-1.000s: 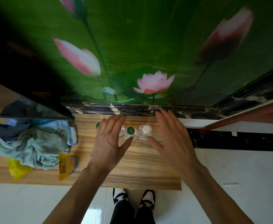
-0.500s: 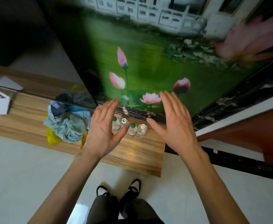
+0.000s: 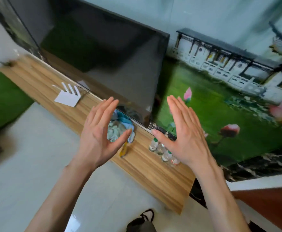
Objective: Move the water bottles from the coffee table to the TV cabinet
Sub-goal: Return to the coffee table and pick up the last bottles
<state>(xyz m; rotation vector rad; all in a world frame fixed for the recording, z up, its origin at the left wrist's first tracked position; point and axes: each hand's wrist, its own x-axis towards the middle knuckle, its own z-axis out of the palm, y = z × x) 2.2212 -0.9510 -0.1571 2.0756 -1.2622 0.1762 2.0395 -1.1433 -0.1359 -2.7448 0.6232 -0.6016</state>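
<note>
Standing in a row, four water bottles (image 3: 163, 150) already sit on the TV cabinet (image 3: 153, 171), right of the cloth pile (image 3: 118, 129). My left hand (image 3: 100, 131) and right hand (image 3: 185, 133) hover above, fingers spread, empty. Judging by this, little remains.

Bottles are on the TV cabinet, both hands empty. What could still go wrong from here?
1. The water bottles stand packed in a tight row near the cabinet end; a brush from the right hand, which overlaps the row in view, could topple several at once.
2. The row sits close under the TV corner, so a knocked bottle may strike the screen.
3. The left hand is open in front of the cloth pile; snagging it could drag clutter into the bottles.
</note>
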